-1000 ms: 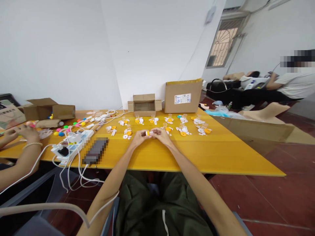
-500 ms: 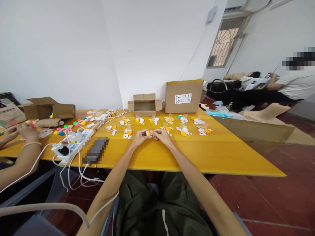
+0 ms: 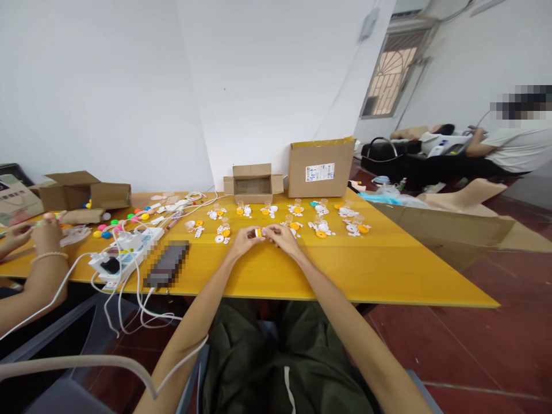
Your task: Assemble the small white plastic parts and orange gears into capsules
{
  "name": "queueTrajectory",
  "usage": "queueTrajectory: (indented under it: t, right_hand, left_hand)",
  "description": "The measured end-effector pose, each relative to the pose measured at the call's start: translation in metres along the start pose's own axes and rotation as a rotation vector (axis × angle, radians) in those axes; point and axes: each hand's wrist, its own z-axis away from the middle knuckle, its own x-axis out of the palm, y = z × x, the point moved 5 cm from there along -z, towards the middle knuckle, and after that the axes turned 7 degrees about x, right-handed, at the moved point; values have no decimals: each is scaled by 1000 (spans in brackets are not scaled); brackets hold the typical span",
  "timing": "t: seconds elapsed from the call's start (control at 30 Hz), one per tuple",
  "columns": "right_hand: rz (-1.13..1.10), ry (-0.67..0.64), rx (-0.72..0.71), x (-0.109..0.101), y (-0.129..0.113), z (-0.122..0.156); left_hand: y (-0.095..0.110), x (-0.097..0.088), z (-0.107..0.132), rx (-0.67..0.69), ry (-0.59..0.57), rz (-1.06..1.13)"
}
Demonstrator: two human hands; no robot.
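At table (image 3: 388, 270), left hand (image 3: 242, 241), right hand (image 3: 283, 238), fingers (image 3: 251, 232) clamped on orange part (image 3: 258, 233), label (image 3: 319, 172) unreadable

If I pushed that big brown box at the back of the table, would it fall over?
Probably not: the box is wider than tall and sits flat on the table, so it would likely slide. Being cardboard, it may be light, but its inside is hidden.
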Motion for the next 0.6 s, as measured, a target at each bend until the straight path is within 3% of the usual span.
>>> queueTrajectory:
  t: [0.6]
  right_hand:
    - [-1, -5, -45, 0, 2, -1]
  left_hand:
    - [3, 0, 1, 4, -4, -22]
